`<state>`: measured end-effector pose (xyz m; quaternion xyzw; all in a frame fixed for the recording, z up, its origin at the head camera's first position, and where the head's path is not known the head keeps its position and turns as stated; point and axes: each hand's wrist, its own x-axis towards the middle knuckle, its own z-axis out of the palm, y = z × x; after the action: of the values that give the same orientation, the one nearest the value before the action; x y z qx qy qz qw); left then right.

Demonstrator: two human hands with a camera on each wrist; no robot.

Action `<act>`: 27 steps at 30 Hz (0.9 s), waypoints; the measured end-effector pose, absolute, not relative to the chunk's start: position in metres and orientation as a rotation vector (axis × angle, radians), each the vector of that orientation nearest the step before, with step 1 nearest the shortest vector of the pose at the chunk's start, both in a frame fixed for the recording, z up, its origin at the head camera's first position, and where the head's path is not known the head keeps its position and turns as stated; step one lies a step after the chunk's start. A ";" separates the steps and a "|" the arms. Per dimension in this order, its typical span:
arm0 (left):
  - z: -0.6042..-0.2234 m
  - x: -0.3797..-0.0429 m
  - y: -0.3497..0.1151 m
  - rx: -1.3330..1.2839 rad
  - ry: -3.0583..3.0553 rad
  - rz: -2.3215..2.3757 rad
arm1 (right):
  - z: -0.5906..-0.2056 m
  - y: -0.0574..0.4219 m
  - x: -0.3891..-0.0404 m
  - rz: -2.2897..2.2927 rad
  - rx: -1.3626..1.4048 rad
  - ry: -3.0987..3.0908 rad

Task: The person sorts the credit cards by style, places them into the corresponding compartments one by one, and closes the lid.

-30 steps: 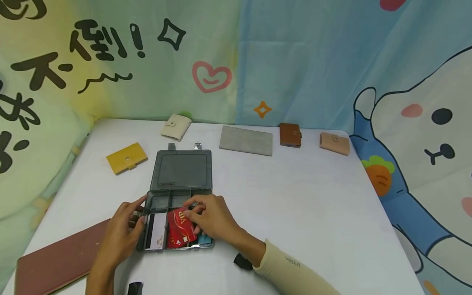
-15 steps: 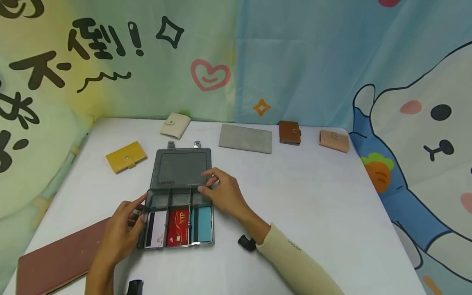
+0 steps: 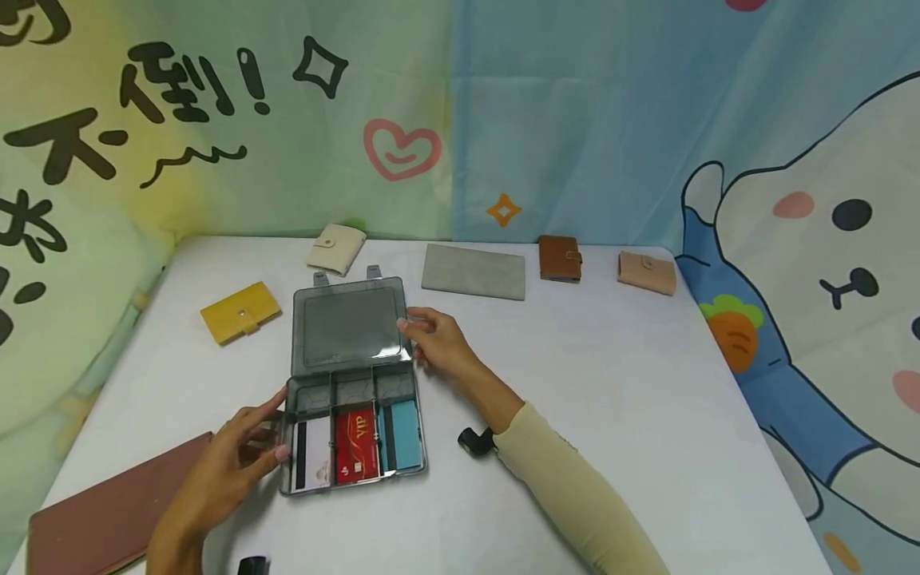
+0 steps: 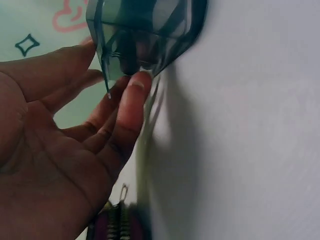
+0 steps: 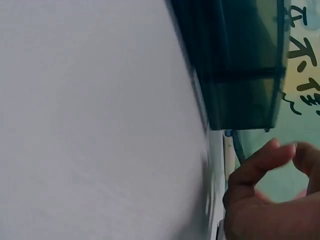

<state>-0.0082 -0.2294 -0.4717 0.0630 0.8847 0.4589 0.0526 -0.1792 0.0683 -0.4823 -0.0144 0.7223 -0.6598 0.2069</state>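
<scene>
An open, see-through grey plastic box (image 3: 354, 389) lies near the table's middle, its hinged lid (image 3: 350, 326) folded back and tilted slightly up. Its three front compartments hold a white card with a black stripe (image 3: 312, 454), a red VIP card (image 3: 356, 445) and a blue card (image 3: 404, 435); the three small back ones show no cards. My left hand (image 3: 228, 463) grips the box's left wall, thumb at the lower corner in the left wrist view (image 4: 132, 107). With thumb and fingers, my right hand (image 3: 443, 342) pinches the lid's right edge.
A dark red folder (image 3: 118, 503) lies at the front left. Around the back are a yellow wallet (image 3: 240, 312), a cream wallet (image 3: 336, 249), a flat grey wallet (image 3: 473, 271), a brown wallet (image 3: 560, 258) and a pink-beige wallet (image 3: 646, 273). A printed curtain (image 3: 568, 120) hangs behind.
My right hand has let go of the red card, now flat in the middle compartment, and moved up to the lid. The lid has risen a little and the box has turned slightly.
</scene>
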 end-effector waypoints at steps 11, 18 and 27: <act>-0.482 -0.014 -0.213 0.172 2.593 1.656 | -0.457 0.089 -0.171 -2.075 -0.187 1.909; -0.478 -0.014 -0.211 -0.051 2.534 1.796 | -0.452 0.112 -0.149 -1.808 -0.506 2.158; -0.472 -0.016 -0.210 -0.005 2.564 1.760 | -0.447 0.118 -0.082 -0.834 -1.141 2.502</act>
<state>-0.0161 -0.2098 -0.4719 -0.0018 0.8243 0.5659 0.0158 -0.0824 0.1179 -0.4469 -0.3934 0.8630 -0.2875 0.1335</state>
